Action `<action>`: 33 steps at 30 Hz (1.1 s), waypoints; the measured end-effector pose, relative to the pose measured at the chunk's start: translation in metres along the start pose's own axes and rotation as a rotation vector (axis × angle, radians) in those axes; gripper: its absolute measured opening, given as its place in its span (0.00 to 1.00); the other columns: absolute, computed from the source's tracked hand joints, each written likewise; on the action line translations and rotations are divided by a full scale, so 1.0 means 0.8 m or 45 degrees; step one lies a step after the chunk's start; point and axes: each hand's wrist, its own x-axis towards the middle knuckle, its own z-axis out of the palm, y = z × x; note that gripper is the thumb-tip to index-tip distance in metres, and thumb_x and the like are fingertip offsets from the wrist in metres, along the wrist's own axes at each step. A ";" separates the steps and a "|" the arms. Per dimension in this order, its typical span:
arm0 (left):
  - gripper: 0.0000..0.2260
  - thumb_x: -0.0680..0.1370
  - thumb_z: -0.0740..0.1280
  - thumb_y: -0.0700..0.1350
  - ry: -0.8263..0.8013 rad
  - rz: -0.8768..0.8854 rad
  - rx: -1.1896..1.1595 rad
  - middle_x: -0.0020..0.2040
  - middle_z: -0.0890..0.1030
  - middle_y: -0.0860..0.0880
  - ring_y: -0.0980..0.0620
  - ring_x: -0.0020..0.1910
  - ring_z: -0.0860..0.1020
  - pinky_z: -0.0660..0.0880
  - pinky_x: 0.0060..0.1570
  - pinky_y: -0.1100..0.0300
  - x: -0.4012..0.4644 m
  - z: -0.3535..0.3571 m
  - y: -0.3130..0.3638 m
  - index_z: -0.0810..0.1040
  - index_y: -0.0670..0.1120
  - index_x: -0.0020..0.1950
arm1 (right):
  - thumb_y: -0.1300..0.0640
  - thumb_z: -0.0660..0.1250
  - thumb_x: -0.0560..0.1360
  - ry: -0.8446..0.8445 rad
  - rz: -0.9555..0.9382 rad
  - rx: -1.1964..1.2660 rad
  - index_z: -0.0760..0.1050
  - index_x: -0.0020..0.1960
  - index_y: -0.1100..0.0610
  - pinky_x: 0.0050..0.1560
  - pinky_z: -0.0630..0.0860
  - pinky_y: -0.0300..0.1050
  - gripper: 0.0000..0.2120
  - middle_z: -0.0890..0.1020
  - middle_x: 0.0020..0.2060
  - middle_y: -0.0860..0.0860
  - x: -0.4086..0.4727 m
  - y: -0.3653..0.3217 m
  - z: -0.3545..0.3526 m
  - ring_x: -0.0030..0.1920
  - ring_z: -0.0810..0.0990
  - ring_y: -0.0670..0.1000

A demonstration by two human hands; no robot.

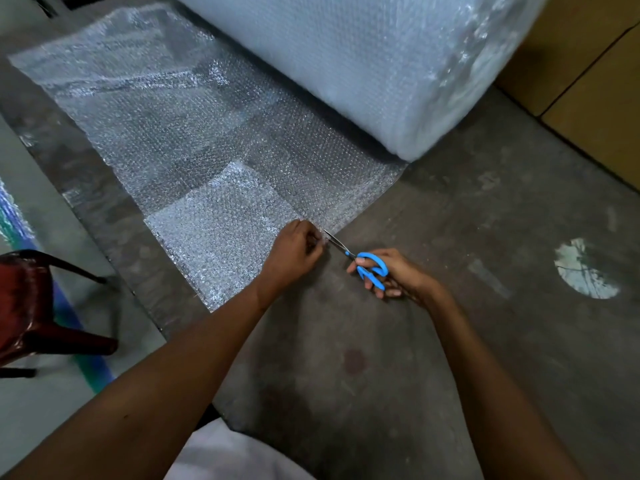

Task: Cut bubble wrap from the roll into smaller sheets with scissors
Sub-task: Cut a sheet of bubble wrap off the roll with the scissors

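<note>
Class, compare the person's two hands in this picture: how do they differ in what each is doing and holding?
The left hand pinches the near edge of the bubble wrap; the right hand grips the blue-handled scissors. The left hand lies over the sheet's edge, while the right hand is off the sheet, above bare floor. Both meet where the blade tips touch the wrap's edge.

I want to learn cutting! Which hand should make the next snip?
The right hand. It already holds the blue scissors, whose blades point at the bubble wrap edge. The left hand pinches that edge, keeping it steady.
</note>
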 end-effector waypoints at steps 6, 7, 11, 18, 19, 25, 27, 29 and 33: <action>0.19 0.76 0.79 0.56 0.055 -0.020 -0.028 0.53 0.76 0.50 0.51 0.51 0.75 0.72 0.51 0.57 -0.015 -0.003 -0.001 0.78 0.48 0.58 | 0.48 0.70 0.82 -0.049 -0.012 -0.017 0.85 0.58 0.59 0.20 0.63 0.36 0.15 0.81 0.37 0.62 0.015 -0.010 0.014 0.26 0.77 0.54; 0.19 0.76 0.79 0.55 0.075 -0.033 -0.013 0.52 0.77 0.49 0.50 0.51 0.76 0.73 0.52 0.55 -0.015 -0.002 0.000 0.79 0.47 0.58 | 0.48 0.70 0.82 -0.051 -0.015 -0.014 0.85 0.58 0.60 0.20 0.63 0.36 0.15 0.81 0.37 0.62 0.017 -0.011 0.015 0.26 0.77 0.55; 0.11 0.78 0.73 0.54 0.149 -0.073 0.026 0.48 0.81 0.48 0.46 0.49 0.79 0.77 0.52 0.47 -0.014 -0.003 0.004 0.81 0.48 0.53 | 0.49 0.69 0.83 -0.056 -0.019 0.012 0.85 0.58 0.60 0.20 0.62 0.36 0.14 0.81 0.37 0.62 0.021 -0.012 0.020 0.26 0.77 0.54; 0.04 0.80 0.74 0.46 0.160 0.010 0.064 0.46 0.79 0.48 0.46 0.47 0.77 0.75 0.47 0.49 -0.018 -0.010 0.009 0.81 0.48 0.48 | 0.49 0.66 0.84 -0.082 -0.008 0.051 0.84 0.58 0.62 0.19 0.63 0.37 0.16 0.80 0.37 0.62 0.024 -0.011 0.019 0.26 0.77 0.54; 0.04 0.80 0.75 0.46 0.159 0.015 0.065 0.46 0.78 0.48 0.46 0.47 0.76 0.75 0.47 0.49 -0.018 -0.010 0.009 0.81 0.48 0.48 | 0.48 0.67 0.83 -0.089 -0.004 0.069 0.84 0.58 0.61 0.18 0.63 0.36 0.17 0.80 0.37 0.62 0.025 -0.011 0.019 0.26 0.77 0.53; 0.04 0.80 0.74 0.45 0.178 0.030 0.030 0.48 0.76 0.49 0.48 0.48 0.75 0.75 0.45 0.50 -0.024 -0.010 0.014 0.80 0.48 0.50 | 0.46 0.66 0.82 -0.101 -0.004 0.111 0.84 0.57 0.60 0.20 0.60 0.36 0.18 0.80 0.36 0.62 0.028 -0.012 0.021 0.24 0.77 0.52; 0.04 0.80 0.74 0.45 0.184 0.027 0.027 0.48 0.75 0.51 0.49 0.47 0.75 0.74 0.45 0.51 -0.025 -0.011 0.017 0.80 0.49 0.51 | 0.45 0.67 0.80 -0.101 0.002 0.102 0.83 0.58 0.62 0.20 0.60 0.36 0.21 0.80 0.36 0.62 0.029 -0.017 0.023 0.24 0.77 0.51; 0.04 0.80 0.74 0.45 0.188 0.031 0.026 0.48 0.72 0.53 0.49 0.47 0.75 0.73 0.44 0.52 -0.026 -0.012 0.019 0.80 0.48 0.51 | 0.44 0.66 0.79 -0.105 0.010 0.085 0.82 0.60 0.64 0.19 0.60 0.37 0.23 0.80 0.35 0.61 0.030 -0.020 0.023 0.24 0.77 0.51; 0.04 0.80 0.74 0.44 0.198 0.032 0.027 0.48 0.71 0.54 0.51 0.47 0.74 0.73 0.43 0.54 -0.026 -0.012 0.018 0.81 0.47 0.51 | 0.45 0.65 0.83 -0.114 0.033 0.048 0.82 0.60 0.64 0.19 0.60 0.37 0.21 0.80 0.35 0.60 0.033 -0.026 0.020 0.24 0.77 0.52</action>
